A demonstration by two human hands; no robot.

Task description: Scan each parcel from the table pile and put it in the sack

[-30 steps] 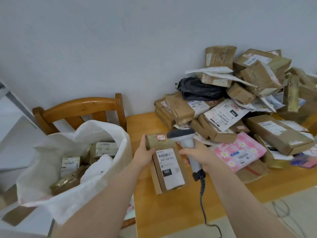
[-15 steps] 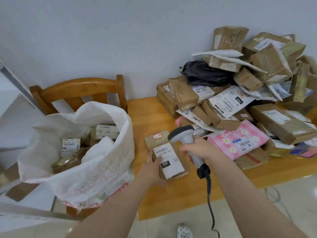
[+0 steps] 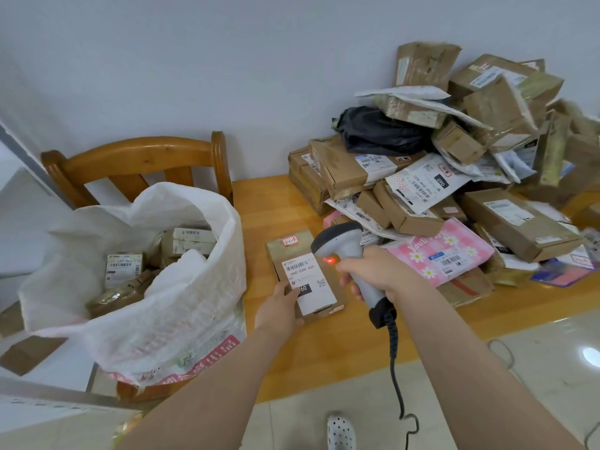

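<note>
Head view. A brown parcel (image 3: 287, 251) lies label-up on the wooden counter (image 3: 269, 203), between the white sack (image 3: 181, 287) on the left and the parcel pile (image 3: 454, 177) on the right, touching neither. The person's left grip (image 3: 279, 308) holds the parcel at its near left corner, the thumb pressed on the white barcode label (image 3: 308, 277); the other fingers are hidden under the edge. The right grip (image 3: 373, 274) is closed round the handle of a grey handheld scanner (image 3: 342, 245), whose head points down at the label and shows a red light (image 3: 329, 260) on its underside. A black coiled cable (image 3: 394, 368) hangs from the handle base past the counter's front edge. The sack stands open on a wooden chair (image 3: 139, 157) beside the counter's left end and contains several labelled parcels. The pile is stacked against the wall and includes brown cartons, a pink flowered mailer (image 3: 444, 251) at its near side and a black bag (image 3: 380, 131) near the top. A white perforated shoe (image 3: 339, 431) shows on the tiled floor below.
</note>
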